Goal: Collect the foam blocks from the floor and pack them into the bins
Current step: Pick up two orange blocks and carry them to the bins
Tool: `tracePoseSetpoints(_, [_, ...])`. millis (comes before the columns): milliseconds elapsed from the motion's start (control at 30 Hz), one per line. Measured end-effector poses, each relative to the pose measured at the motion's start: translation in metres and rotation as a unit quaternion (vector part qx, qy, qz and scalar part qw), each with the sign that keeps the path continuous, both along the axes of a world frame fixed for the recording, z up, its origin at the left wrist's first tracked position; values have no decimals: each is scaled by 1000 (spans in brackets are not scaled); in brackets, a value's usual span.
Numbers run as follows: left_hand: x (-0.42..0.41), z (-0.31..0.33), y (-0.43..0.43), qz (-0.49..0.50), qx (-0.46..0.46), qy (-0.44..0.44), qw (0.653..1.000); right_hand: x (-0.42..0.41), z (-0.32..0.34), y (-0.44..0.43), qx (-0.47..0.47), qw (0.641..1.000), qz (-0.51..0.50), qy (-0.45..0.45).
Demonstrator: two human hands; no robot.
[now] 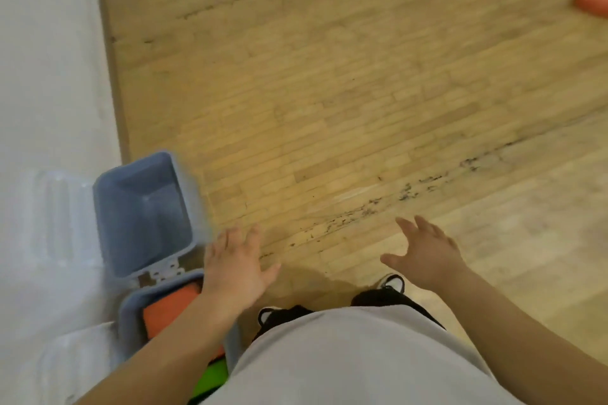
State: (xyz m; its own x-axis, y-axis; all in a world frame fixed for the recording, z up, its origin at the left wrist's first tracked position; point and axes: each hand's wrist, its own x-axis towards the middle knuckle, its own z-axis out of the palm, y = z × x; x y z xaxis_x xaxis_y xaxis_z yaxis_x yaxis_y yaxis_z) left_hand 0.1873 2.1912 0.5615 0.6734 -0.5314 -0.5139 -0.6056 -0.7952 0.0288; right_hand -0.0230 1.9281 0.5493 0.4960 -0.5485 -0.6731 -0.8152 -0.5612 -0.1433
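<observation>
Two blue-grey bins stand by the wall at the lower left. The far bin (108, 204) holds nothing that I can see. The near bin (130, 316) holds an orange foam block (164, 314) and a green foam block (210, 378), partly hidden by my left forearm. My left hand (235, 268) hovers with straight, spread fingers beside the near bin's right edge and holds nothing. My right hand (427, 255) is spread open over the floor, also holding nothing. Another orange foam block (592, 3) lies on the floor at the far right edge.
The wooden floor (329, 92) stretches ahead, with dark scuff marks across the middle. A white wall (49, 76) runs along the left. Clear plastic lids (59, 217) lie beside the bins. My black shoes (381, 296) show below my hands.
</observation>
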Motion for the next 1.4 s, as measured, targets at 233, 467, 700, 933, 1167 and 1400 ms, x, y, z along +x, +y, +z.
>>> tracePoseSetpoints(233, [-70, 9, -201, -135, -10, -8, 991, -134, 6, -125, -7, 986, -168, -6])
tracePoseSetpoints(467, [-120, 31, -345, -253, -27, -24, 967, -214, 22, -186, -25, 962, -270, -27])
tracePoseSetpoints(700, [-134, 24, -464, -346, -16, -31, 937, -240, 17, -232, -15, 934, -356, -17])
tracePoseSetpoints(933, [-105, 7, -614, -397, -24, -21, 917, -200, 10, -353, -29, 918, -394, -25])
tracePoseSetpoints(1167, [-41, 30, -785, -427, -33, -22, 903, -127, 35, -524, -63, 922, -381, -36])
tracePoseSetpoints(1400, [-25, 48, -941, -475, -70, -30, 877, -102, 53, -660, -86, 915, -391, -45])
